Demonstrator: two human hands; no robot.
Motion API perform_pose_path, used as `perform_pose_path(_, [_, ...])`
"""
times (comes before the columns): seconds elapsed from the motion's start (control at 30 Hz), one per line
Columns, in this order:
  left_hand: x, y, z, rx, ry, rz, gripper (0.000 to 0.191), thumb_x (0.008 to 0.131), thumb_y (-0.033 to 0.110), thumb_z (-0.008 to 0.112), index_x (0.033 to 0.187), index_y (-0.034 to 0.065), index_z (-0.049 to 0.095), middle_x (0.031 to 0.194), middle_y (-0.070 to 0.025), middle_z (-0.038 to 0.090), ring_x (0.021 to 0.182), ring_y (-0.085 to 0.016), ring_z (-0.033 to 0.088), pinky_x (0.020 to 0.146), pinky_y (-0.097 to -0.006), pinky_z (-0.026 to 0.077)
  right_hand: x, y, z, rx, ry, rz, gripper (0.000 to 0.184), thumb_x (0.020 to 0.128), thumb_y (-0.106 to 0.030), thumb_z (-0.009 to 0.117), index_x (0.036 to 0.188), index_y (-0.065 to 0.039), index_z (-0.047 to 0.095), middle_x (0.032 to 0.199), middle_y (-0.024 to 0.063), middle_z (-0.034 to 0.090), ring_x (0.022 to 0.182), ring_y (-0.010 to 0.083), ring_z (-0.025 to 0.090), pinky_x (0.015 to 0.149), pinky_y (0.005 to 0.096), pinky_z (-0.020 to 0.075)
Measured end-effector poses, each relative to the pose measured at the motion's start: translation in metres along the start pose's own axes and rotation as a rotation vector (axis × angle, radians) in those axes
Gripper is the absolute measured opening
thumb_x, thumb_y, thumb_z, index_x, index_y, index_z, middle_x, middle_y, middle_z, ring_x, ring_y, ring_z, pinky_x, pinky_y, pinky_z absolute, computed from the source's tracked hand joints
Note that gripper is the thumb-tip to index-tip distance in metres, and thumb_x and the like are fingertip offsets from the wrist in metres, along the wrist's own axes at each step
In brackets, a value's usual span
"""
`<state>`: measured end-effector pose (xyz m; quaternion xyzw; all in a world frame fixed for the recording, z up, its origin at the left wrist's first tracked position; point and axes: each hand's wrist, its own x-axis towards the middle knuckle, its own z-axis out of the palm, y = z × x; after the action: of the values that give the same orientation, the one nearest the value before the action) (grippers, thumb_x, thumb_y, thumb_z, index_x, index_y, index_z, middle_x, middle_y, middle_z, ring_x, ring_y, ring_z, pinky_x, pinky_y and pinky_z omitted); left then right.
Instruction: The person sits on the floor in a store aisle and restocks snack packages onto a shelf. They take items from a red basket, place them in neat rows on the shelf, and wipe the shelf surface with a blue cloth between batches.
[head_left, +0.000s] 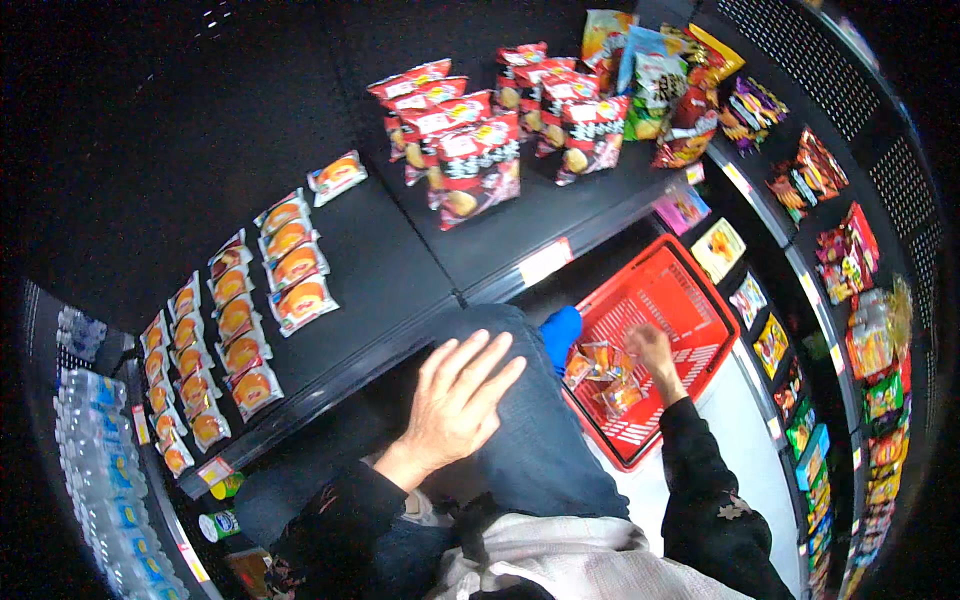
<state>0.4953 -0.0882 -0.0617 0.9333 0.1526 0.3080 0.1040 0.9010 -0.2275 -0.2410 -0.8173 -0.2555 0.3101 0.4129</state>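
My left hand (454, 409) is over my jeans-clad knee, its fingers apart and nothing in it. Inside the red plastic shopping basket (679, 259) is my right hand (651, 351), at the right edge of several small wrapped pastries (621, 394); its fingertips are blurred, and whether it holds one I cannot tell. More wrapped round pastries (298, 298) lie in rows on the left part of the black shelf (375, 262), with a single one (337, 177) farther back. Red snack bags (478, 169) stand upright in rows to their right.
Water bottles (124, 480) line the shelf at far left. Assorted snack packs (814, 450) fill the curving shelves at right. A blue shoe or sock (561, 336) touches the basket's left side. Price tags (545, 260) run along the shelf edge. Green containers (219, 526) sit low at left.
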Motion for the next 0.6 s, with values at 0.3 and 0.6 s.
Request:
perform_pose_path(0.3, [0.006, 0.007, 0.029, 0.051, 0.067, -0.029, 0.04, 0.098, 0.025, 0.041, 0.126, 0.0138, 0.066, 0.141, -0.0115, 0.057, 0.136, -0.032, 0.045, 0.115, -0.0501, 0.026, -0.005, 0.088, 0.08, -0.575, -0.087, -0.09, 0.047, 0.09, -0.017, 0.069, 0.135, -0.011, 0.058, 0.118, 0.0206, 0.067, 0.109, 0.0377, 0.064, 0.088, 0.0454, 0.0536])
perform_pose_path(0.6, [0.007, 0.008, 0.033, 0.076, 0.052, -0.038, 0.041, 0.1, 0.028, 0.037, 0.127, 0.0149, 0.065, 0.141, -0.0115, 0.056, 0.135, -0.032, 0.045, 0.115, -0.0506, 0.026, 0.016, 0.09, 0.11, -0.73, -0.173, 0.056, 0.075, 0.085, -0.035, 0.075, 0.149, -0.012, 0.043, 0.156, 0.0271, 0.035, 0.144, 0.0494, 0.029, 0.115, 0.0498, 0.0363])
